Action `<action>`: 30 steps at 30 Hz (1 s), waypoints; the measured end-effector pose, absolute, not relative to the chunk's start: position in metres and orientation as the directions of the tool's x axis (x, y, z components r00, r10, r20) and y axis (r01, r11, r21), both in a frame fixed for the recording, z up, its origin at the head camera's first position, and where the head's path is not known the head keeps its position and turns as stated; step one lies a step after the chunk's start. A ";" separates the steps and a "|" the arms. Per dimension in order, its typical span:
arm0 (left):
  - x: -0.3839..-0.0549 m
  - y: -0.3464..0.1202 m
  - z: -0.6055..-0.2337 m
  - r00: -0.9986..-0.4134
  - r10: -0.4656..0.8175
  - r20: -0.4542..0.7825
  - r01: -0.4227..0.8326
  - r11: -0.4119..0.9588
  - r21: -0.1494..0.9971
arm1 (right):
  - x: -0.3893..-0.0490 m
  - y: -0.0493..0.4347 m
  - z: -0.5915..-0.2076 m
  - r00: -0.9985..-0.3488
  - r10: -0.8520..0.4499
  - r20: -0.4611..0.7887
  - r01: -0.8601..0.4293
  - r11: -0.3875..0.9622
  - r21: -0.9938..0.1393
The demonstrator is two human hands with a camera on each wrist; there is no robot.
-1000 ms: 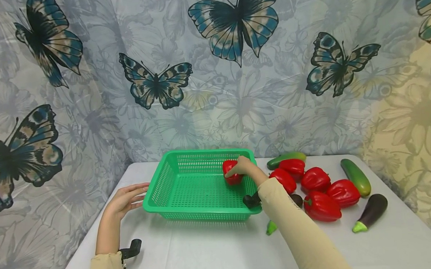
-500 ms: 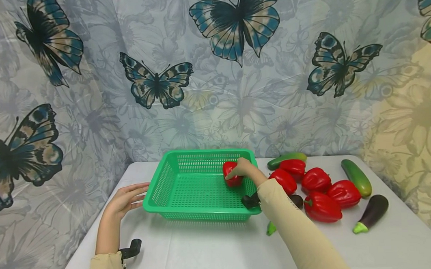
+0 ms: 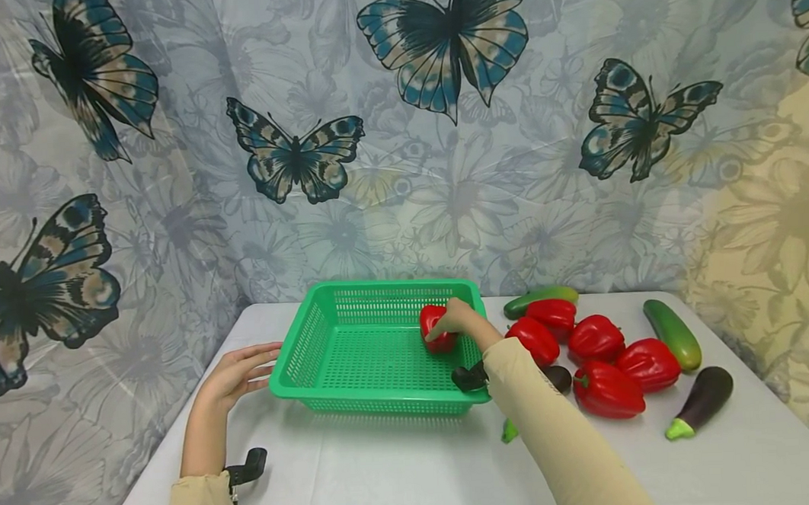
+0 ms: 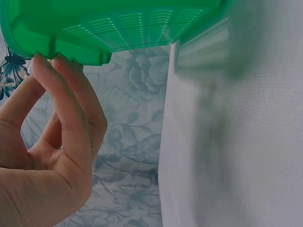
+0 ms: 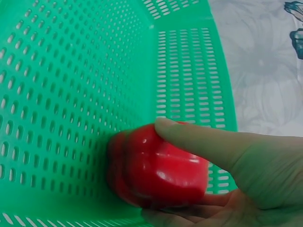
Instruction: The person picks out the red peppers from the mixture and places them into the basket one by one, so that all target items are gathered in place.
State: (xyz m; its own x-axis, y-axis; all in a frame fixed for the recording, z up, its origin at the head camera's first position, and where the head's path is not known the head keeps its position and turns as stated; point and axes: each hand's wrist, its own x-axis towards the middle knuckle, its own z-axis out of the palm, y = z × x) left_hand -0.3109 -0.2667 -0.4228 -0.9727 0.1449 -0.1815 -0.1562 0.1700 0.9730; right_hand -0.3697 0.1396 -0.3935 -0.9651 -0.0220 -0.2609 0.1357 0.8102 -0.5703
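Inside the green plastic basket (image 3: 378, 397), near its right back corner, is a red bell pepper (image 5: 163, 165). My right hand (image 3: 459, 318) grips it, thumb on one side and fingers on the other, and the right wrist view shows it against the basket floor. At the basket's left side, my left hand (image 3: 239, 372) touches the rim with its fingertips, fingers mostly straight in the head view. In the left wrist view those fingertips (image 4: 61, 61) meet the outer edge of the green rim.
Several red bell peppers (image 3: 607, 388) lie right of the basket on the white table (image 3: 361, 476). Around them are a cucumber (image 3: 673, 334), another cucumber (image 3: 540, 301) and an eggplant (image 3: 702, 397). A second eggplant (image 3: 557, 378) is partly hidden by my right sleeve. A butterfly-print cloth hangs behind.
My right hand and the bell pepper in it have sunk very slightly within the basket. The left hand stays at the rim, and the basket has not visibly moved.
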 end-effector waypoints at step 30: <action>-0.310 -0.266 -0.424 -0.976 0.141 -0.166 -0.136 0.196 0.971 | -0.370 0.137 -0.392 -0.954 -0.034 -0.299 0.129 0.851 -0.509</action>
